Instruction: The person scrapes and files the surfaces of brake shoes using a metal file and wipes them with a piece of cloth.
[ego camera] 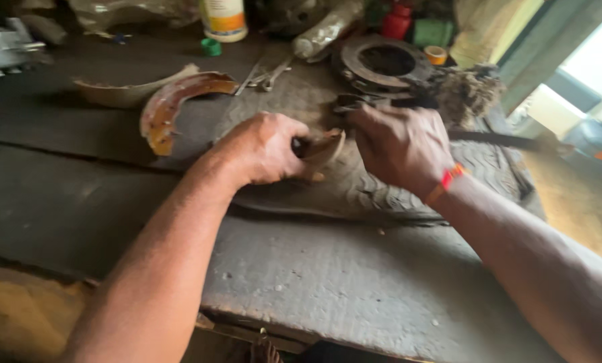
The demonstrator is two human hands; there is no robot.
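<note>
near the middle of the bench (355, 289), on a worn rubber tread mat (382, 188), the left hand (264, 149) is clenched round a curved brake shoe (322, 149). the right hand (400, 144) grasps a dark tool (355, 103) just beyond it. farther left lies a rusty brake shoe (173, 101); toward the far edge, a round metal clutch plate (385, 62).
</note>
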